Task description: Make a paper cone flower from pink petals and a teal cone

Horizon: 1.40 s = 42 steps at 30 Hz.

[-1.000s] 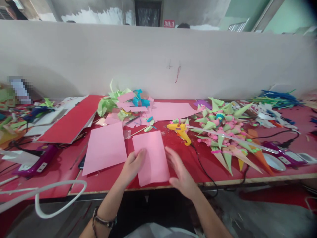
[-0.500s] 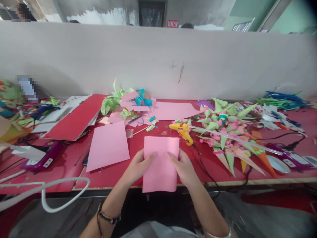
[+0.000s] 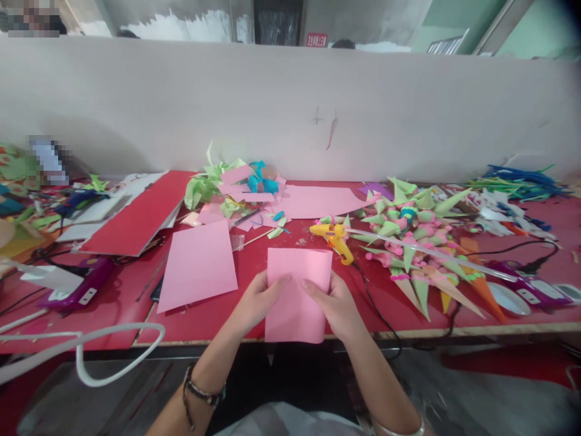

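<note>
Between both hands is a folded sheet of pink paper point(image 3: 297, 309), held over the front edge of the red table point(image 3: 200, 324). My left hand point(image 3: 261, 300) grips its left side, thumb on top and fingers hidden behind. On the right side, my right hand point(image 3: 336, 303) holds it the same way. Another pink sheet point(image 3: 200, 266) lies flat to the left. A yellow glue gun point(image 3: 333, 239) rests just beyond the paper, with a long clear glue stick point(image 3: 431, 251) at its back end.
Paper cone figures point(image 3: 413, 224) are heaped at the right. Purple power strips point(image 3: 88, 284) sit on either side, with cords. Green and pink scraps point(image 3: 213, 184) lie at the back by a grey partition point(image 3: 227, 109). A red board point(image 3: 140, 212) lies at the left; a white curved tube point(image 3: 122, 330) juts in.
The folded pink paper has shifted slightly right, and its lower edge sits a little higher. Both hands still hold its sides. The things on the table stay where they were.
</note>
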Motion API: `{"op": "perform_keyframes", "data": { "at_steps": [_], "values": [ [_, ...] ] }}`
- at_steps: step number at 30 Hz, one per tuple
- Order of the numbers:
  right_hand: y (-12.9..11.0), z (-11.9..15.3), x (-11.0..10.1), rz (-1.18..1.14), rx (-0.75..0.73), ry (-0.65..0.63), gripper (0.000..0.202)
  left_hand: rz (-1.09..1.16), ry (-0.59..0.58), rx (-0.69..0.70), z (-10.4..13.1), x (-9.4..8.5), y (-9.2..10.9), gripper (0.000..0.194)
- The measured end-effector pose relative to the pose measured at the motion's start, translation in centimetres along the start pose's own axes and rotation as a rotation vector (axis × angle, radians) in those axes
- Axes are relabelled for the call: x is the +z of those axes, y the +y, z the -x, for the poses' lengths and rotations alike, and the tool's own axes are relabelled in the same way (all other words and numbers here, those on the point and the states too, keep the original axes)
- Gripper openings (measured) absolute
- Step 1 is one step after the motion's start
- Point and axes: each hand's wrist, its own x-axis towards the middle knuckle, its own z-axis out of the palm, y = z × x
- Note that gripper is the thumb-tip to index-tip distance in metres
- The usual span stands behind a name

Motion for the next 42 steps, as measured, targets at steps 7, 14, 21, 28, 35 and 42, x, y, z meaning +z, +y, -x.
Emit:
{"op": "perform_keyframes", "data": {
  "at_steps": [7, 14, 21, 28, 35, 42],
  "values": [
    [0.0, 0.0, 0.0, 0.003, -0.006, 0.0, 0.035, 0.006, 0.007, -0.001, 0.1, 0.4, 0.6, 0.029],
    [0.1, -0.1, 0.0, -0.021, 0.003, -0.002, 0.034, -0.015, 0.013, 0.023, 0.0, 0.5, 0.3, 0.031],
    [0.4, -0.2, 0.0, 0.016, -0.001, 0.041, 0.033, -0.067, 0.044, 0.027, -0.1, 0.6, 0.2, 0.038],
    [-0.1, -0.1, 0.2, 0.052, -0.004, 0.059, 0.033, -0.087, 0.05, 0.05, -0.1, 0.7, 0.2, 0.04],
    [-0.2, -0.1, 0.2, 0.089, -0.016, 0.062, 0.034, -0.138, 0.055, 0.04, -0.2, 0.7, 0.0, 0.049],
    [0.0, -0.2, 0.2, 0.076, -0.001, 0.063, 0.035, -0.21, 0.074, 0.057, -0.6, 0.4, -0.5, 0.052]
  ]
}}
